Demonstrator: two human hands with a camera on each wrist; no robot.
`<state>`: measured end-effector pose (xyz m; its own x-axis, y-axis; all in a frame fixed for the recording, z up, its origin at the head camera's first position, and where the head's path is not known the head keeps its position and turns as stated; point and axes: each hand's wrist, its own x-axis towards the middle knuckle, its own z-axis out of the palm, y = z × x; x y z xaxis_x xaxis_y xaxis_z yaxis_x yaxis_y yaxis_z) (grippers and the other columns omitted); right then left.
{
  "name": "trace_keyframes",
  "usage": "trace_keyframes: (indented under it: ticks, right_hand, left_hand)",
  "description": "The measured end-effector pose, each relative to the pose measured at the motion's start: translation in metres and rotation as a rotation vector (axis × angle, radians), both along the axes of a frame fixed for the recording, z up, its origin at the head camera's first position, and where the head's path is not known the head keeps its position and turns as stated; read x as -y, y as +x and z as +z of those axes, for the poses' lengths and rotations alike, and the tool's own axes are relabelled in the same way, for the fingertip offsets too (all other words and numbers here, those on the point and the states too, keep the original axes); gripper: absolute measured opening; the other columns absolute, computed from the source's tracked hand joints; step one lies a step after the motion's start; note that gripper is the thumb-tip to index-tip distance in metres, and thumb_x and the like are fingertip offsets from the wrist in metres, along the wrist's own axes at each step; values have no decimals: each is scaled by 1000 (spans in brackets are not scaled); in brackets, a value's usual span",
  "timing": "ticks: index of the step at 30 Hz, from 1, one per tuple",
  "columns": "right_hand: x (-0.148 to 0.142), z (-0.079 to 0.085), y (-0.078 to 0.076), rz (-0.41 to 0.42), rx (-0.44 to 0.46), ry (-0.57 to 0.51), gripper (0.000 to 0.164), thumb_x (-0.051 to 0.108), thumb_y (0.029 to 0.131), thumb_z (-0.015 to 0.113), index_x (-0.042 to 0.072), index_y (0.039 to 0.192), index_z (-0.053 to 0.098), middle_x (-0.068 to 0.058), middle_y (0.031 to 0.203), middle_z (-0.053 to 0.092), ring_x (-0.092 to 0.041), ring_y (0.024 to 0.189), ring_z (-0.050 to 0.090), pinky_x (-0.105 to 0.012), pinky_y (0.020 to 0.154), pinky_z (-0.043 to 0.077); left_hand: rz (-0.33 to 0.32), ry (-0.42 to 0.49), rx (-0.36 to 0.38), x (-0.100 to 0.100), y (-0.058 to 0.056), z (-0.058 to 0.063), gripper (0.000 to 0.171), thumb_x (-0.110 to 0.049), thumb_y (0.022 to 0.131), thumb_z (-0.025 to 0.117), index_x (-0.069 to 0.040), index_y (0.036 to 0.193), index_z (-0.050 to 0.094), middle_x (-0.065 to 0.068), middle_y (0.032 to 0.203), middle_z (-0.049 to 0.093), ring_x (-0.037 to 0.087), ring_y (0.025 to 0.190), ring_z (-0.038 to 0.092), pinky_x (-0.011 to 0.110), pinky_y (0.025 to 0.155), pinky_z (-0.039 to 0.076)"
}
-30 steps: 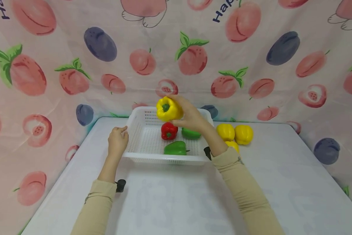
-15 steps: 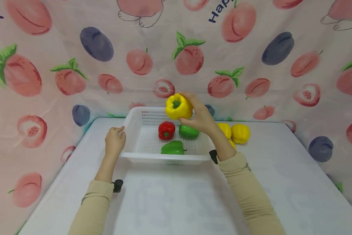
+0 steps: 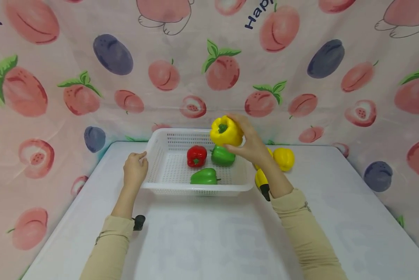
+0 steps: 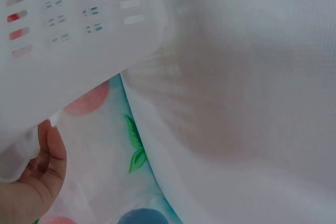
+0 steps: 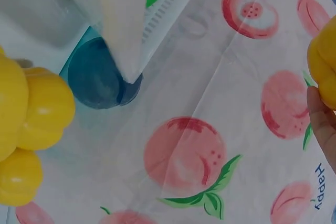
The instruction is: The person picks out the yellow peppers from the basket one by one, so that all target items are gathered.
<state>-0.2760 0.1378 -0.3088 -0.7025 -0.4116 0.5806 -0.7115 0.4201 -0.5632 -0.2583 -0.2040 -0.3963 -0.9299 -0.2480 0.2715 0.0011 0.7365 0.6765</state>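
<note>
My right hand (image 3: 249, 142) grips a yellow bell pepper (image 3: 225, 131) from its right side, its green stem facing left. The pepper is held up over the right back part of a white plastic basket (image 3: 195, 187). At the basket's left end my left hand (image 3: 135, 169) holds the rim; the left wrist view shows its curled fingers (image 4: 56, 153) at the basket's edge. Inside the basket lie a red bell pepper (image 3: 196, 156), a green bell pepper (image 3: 222, 156) behind and another green bell pepper (image 3: 205, 177) by the front wall.
To the right of the basket, several yellow bell peppers (image 3: 284, 158) sit close together on the white table (image 3: 209, 233), partly hidden by my right forearm. A fruit-printed cloth (image 3: 230, 46) hangs behind the table and along its left side.
My right hand has moved to the right with the yellow bell pepper, uncovering the green bell pepper at the back of the basket. The left hand stays at the rim.
</note>
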Motion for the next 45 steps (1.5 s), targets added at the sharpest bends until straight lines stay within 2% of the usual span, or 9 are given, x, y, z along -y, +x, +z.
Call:
trace_keyframes:
  ticks: [3,9,13,17,22,28,35,41,45]
  right_hand:
    - [-6,-2,3,-20,-4,3,76,7,77,75,14,142,37,-8,144,39,-25,129,39,-49,108,38]
    - [-16,-1,13,-102,-30,30,78,9,75,78,8,141,35,-10,143,38,-26,129,39,-48,109,37]
    - [-23,-2,20,-167,-18,38,81,11,76,78,11,142,31,-11,143,35,-27,128,39,-49,108,37]
    - [-32,-6,23,-204,-8,35,76,13,79,76,15,140,32,-11,143,33,-28,128,38,-51,107,37]
    - [-44,-14,26,-231,14,24,70,11,79,75,14,137,37,-11,141,36,-28,126,39,-53,106,38]
    - [-57,-21,30,-291,76,26,69,16,79,75,13,137,37,-12,142,35,-32,125,41,-56,104,38]
    - [-71,-28,30,-329,90,51,69,16,81,74,12,138,35,-14,141,36,-36,121,44,-58,100,41]
    - [-85,-33,31,-349,92,62,69,15,80,74,10,137,36,-14,140,39,-36,119,45,-59,98,42]
    - [-95,-37,32,-376,98,75,70,15,80,74,8,138,36,-15,139,40,-36,119,45,-59,98,42]
  left_hand:
    - [-8,6,3,0,-1,0,34,-4,93,46,8,124,55,34,122,53,48,103,57,52,84,52]
    - [-7,9,5,-1,-3,-2,34,-4,93,47,7,124,55,33,121,53,49,109,54,55,89,49]
    - [-7,2,3,-1,-3,-2,34,-4,93,47,8,124,55,33,121,54,50,109,54,55,90,49]
    - [-11,3,-2,-1,-2,-2,34,-4,93,47,8,123,55,33,121,53,48,102,57,51,83,52]
    - [-19,-3,-19,-1,0,-2,33,-2,92,47,9,122,56,34,119,54,41,86,58,42,68,53]
    - [-15,-24,-41,0,1,0,32,0,91,48,10,120,57,35,117,55,39,79,58,37,62,52]
    - [-7,-23,-29,1,1,1,33,-1,92,47,10,122,55,34,119,54,47,96,59,49,78,55]
    - [-18,-30,-23,1,1,2,33,-1,92,47,11,122,55,35,119,54,48,95,60,49,77,55]
    - [-20,-24,-12,1,1,2,34,-1,92,47,10,123,54,34,119,53,49,101,58,51,81,54]
